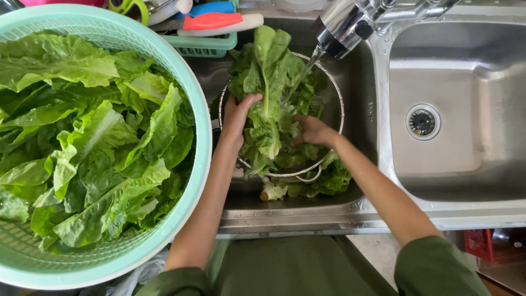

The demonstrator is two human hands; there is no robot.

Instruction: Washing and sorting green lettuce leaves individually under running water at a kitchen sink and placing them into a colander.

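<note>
Now: left hand (239, 115) and right hand (310, 130) both curled round lettuce leaf (268, 82) between them, under tap (342, 24) stream, over wire strainer (335, 93); green basket (200, 137) beside left hand.

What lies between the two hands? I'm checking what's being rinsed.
In the head view, a lettuce leaf hangs between the left hand and right hand, above the wire strainer.
</note>
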